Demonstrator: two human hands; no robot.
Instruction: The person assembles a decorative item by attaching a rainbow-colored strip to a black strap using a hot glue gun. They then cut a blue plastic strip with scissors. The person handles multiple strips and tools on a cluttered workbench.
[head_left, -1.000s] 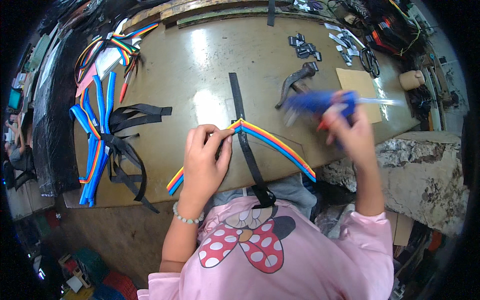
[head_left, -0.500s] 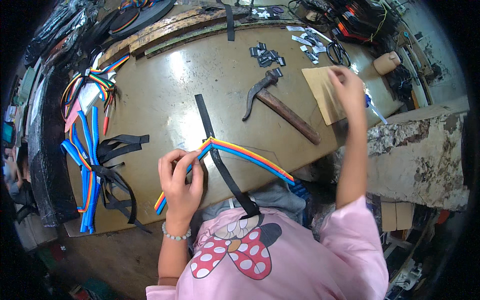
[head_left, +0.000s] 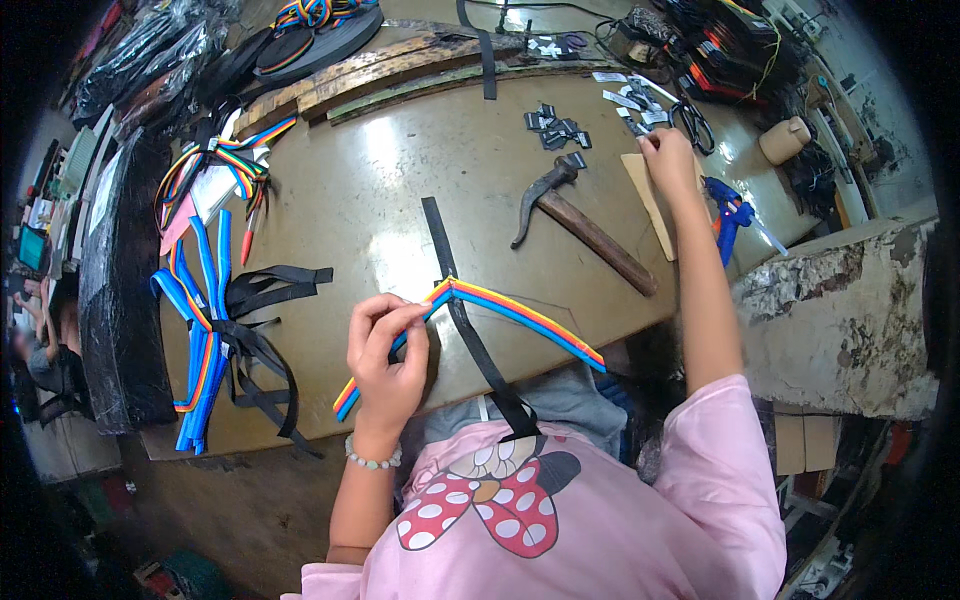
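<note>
My left hand (head_left: 388, 350) pinches a yellow, orange and blue striped strap (head_left: 525, 318) just left of its bend. A black webbing strap (head_left: 478, 350) crosses at that bend; its upper end lies on the table and its lower end reaches my shirt. Out to the right, my right hand (head_left: 670, 160) has its fingertips closed at the edge of a pile of small labels (head_left: 628, 98). Whatever is between those fingertips is too small to make out. Beneath that hand lies a tan sheet (head_left: 648, 205), partly covered by the forearm.
A hammer (head_left: 597, 238) lies mid-table, below several black tags (head_left: 556, 128). At right are scissors (head_left: 694, 127), a blue glue gun (head_left: 731, 214) and a tan spool (head_left: 785, 141). Bundled blue straps (head_left: 192, 350) and a red pen (head_left: 249, 236) lie left. Wooden boards (head_left: 380, 75) line the back.
My right hand has moved up and left from over the tan sheet to the labels, uncovering the glue gun. The left hand keeps its pinch on the striped strap. The whole view has shifted slightly.
</note>
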